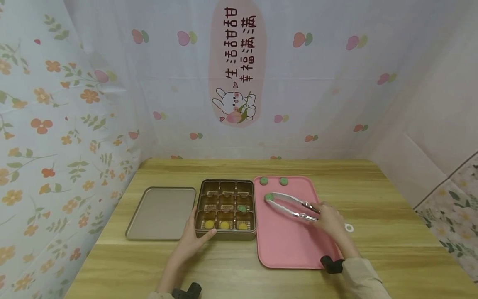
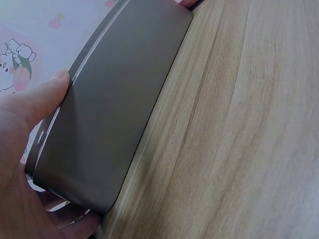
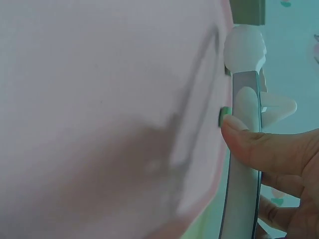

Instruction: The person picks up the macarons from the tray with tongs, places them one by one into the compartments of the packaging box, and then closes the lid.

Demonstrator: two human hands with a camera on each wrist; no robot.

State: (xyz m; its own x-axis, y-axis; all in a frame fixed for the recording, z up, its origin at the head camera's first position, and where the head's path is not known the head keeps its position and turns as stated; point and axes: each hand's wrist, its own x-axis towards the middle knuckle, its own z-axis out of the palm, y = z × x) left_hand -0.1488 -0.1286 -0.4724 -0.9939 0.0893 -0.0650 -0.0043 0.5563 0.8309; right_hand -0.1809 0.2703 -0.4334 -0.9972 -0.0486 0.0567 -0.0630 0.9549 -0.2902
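My left hand [image 1: 190, 236] grips the front left corner of a brown metal box [image 1: 231, 236], thumb on the front rim and fingers along the left side. Inside the box is a divided tray: yellow round pieces [image 1: 224, 224] sit in the front row, and one green piece [image 1: 242, 208] lies in the middle row at right. In my right hand [image 1: 328, 220] is a pair of tongs [image 1: 285, 209], held over a pink tray [image 1: 285, 249]. The tongs' white tips are at a green round piece [image 1: 269, 197]; whether they squeeze it I cannot tell.
Two more green pieces [image 1: 264, 181] rest at the back of the pink tray. Left of the box lies a flat metal lid [image 1: 162, 214] on the wooden table [image 1: 224, 274]. A printed cloth [image 1: 175, 99] hangs behind the table.
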